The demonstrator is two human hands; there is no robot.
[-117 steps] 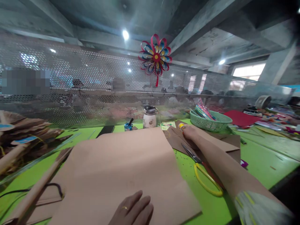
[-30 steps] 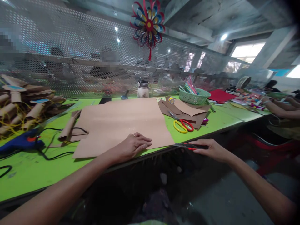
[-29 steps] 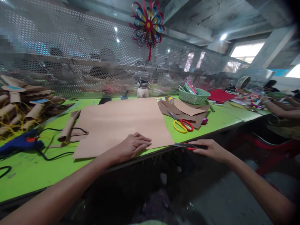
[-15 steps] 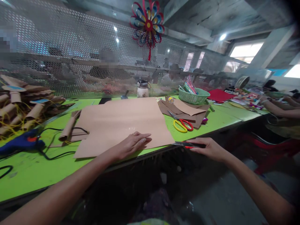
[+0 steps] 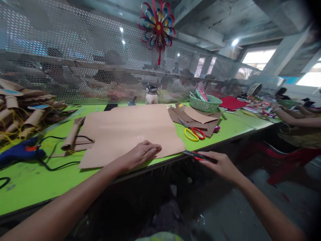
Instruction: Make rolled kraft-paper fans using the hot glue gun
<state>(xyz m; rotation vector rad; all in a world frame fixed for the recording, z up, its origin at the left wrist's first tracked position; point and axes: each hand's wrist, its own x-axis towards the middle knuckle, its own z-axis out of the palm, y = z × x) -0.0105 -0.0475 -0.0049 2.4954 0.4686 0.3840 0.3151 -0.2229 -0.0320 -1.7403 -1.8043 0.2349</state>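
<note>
Along the near edge of the brown sheet point(image 5: 125, 130), which lies nearly flat on the green table point(image 5: 50, 187), my left hand point(image 5: 140, 154) rests, fingers out straight and close together, gripping nothing. Just off the sheet's near right corner, my right hand point(image 5: 221, 163) has its thumb and fingers wrapped about the handles of the black-and-red scissors point(image 5: 194, 155), blades pointing at that corner. How wide the blades part I cannot tell, nor whether the sheet sits between them. As I judge it, snipping at this edge goes best with the left palm bearing evenly, close enough to steady the corner yet clear of the blades. That corner lies near the table's front edge, so the lower blade ought to have room to pass underneath; level blades and small, unhurried bites should save the sheet from buckling. I'd mind the black cord point(image 5: 86, 137) at the sheet's left side, which could snag if the sheet slides that way. The yellow-and-red scissors point(image 5: 190, 127) rest just right of the sheet, and the green basket point(image 5: 204, 106) stands right of its far right corner, so neither should get in the way.
</note>
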